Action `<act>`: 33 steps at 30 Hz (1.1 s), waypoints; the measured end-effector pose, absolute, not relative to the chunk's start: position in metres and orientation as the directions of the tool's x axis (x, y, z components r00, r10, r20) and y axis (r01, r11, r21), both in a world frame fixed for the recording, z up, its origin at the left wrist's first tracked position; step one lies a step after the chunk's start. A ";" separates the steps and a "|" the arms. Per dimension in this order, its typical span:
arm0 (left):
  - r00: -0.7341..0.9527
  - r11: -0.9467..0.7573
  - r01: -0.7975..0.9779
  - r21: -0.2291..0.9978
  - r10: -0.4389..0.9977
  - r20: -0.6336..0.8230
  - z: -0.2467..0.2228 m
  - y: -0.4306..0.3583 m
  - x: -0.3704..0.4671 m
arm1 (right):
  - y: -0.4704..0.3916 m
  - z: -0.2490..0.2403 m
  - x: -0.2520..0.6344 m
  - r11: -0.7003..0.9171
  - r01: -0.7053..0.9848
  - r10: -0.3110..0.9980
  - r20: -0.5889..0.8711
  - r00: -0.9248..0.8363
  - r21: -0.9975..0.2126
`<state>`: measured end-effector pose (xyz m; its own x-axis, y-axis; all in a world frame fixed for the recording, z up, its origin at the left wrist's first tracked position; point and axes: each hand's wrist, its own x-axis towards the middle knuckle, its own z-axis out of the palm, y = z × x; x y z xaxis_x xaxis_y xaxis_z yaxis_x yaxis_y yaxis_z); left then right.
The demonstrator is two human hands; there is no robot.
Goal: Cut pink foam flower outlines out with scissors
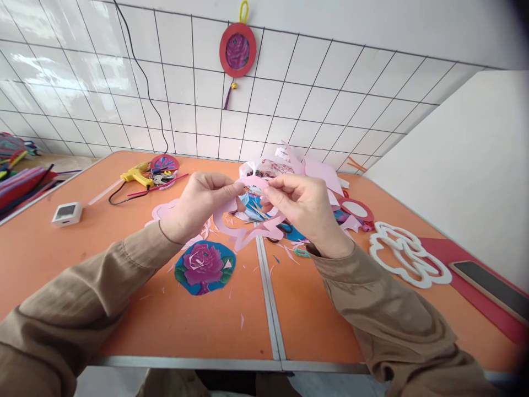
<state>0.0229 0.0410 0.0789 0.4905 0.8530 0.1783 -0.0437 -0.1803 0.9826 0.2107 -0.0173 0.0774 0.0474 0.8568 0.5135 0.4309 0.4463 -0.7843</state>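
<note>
Between both hands, above the table, hangs a pink paper cutout [249,236] shaped like a ring with a wavy outer edge. My left hand [202,201] pinches its upper left part between thumb and fingers. On the upper right, my right hand [303,209] grips the same cutout, thumb against fingertips. Below the left hand lies a cut-out picture of a purple rose [204,267] on blue, with pink scraps on it. Behind the cutout are scissors [259,208], partly hidden by it and the right hand.
A yellow glue gun [138,173] and a small white device [66,214] lie at left. White cloud-shaped frames [407,256] and a phone [491,286] rest on red sheets at right. A round rose ornament [237,49] hangs on the tiled wall. Pink scraps litter the orange table [198,331].
</note>
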 end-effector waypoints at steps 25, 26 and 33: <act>0.496 -0.278 0.040 0.960 0.840 0.222 0.080 0.031 0.025 | -0.022 0.076 0.203 0.478 0.522 0.801 0.594 0.071 -0.707; 0.493 -0.277 0.043 0.960 0.842 0.221 0.080 0.031 0.026 | -0.022 0.077 0.203 0.480 0.515 0.802 0.593 0.070 -0.710; 0.488 -0.279 0.030 0.960 0.842 0.229 0.078 0.031 0.026 | -0.024 0.079 0.202 0.479 0.493 0.815 0.576 0.057 -0.727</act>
